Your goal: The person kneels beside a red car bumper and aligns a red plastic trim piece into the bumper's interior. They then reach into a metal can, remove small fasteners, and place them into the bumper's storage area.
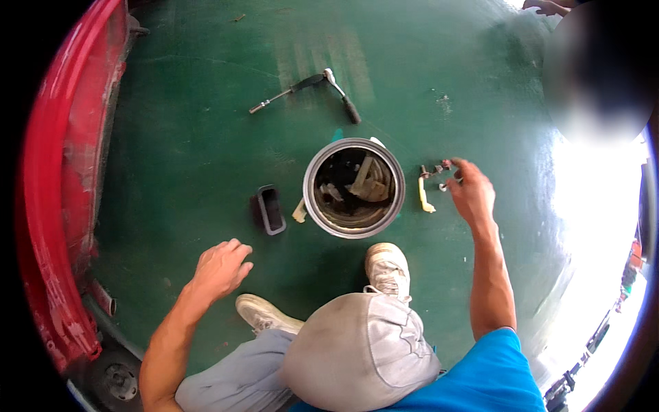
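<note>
My right hand (pixel 472 189) is over the floor at the right, thumb and forefinger apart, its fingertips beside several small bolts and nuts (pixel 439 168). A pale yellow bent piece (pixel 425 196) lies just left of them. My left hand (pixel 223 266) hovers at the lower left with loosely bent fingers, apart from one another and holding nothing. Ahead of it stands a dark rectangular hollow part (pixel 270 209). Between my hands is a round metal can (pixel 312 161) with its top uncovered; dark insides and some pale pieces show in it.
A ratchet wrench (pixel 341 93) and an extension bar with socket (pixel 271 101) lie beyond the can. Another pale piece (pixel 300 211) touches its left side. A red painted panel (pixel 62 185) borders the left. My white shoes (pixel 388 268) are close to the can. Another person's hand (pixel 547 7) shows top right.
</note>
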A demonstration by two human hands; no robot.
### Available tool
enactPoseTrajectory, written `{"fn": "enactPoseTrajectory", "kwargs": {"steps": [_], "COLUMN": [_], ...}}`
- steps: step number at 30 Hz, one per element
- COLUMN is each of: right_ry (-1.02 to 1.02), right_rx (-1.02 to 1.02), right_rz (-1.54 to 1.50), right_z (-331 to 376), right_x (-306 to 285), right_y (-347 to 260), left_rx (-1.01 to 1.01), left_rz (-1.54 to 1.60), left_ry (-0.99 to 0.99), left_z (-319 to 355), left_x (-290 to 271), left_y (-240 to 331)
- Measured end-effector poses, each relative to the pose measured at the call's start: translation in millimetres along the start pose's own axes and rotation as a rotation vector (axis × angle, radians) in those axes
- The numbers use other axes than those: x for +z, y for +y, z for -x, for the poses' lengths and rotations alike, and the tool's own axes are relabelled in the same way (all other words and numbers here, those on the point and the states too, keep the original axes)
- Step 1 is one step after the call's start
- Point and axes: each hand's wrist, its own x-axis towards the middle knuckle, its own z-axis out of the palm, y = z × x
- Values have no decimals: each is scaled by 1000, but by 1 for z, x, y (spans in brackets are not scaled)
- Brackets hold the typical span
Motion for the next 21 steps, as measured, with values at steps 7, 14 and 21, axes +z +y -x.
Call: {"fn": "enactPoseTrajectory", "kwargs": {"steps": [7, 14, 21], "right_ry": [-260, -560, -520], "right_rx": [-795, -865, -1014], "right_rz": [-162, 472, 568], "right_z": [14, -9, -11], "right_x": [-10, 93, 102], "right_y": [-136, -174, -190], "left_rx": [-9, -32, -31], "left_rz": [-24, -18, -26], "left_ry": [-20, 10, -41], "left_z": [1, 13, 27], "left_x": [6, 9, 23], "left_y": [5, 1, -5]}}
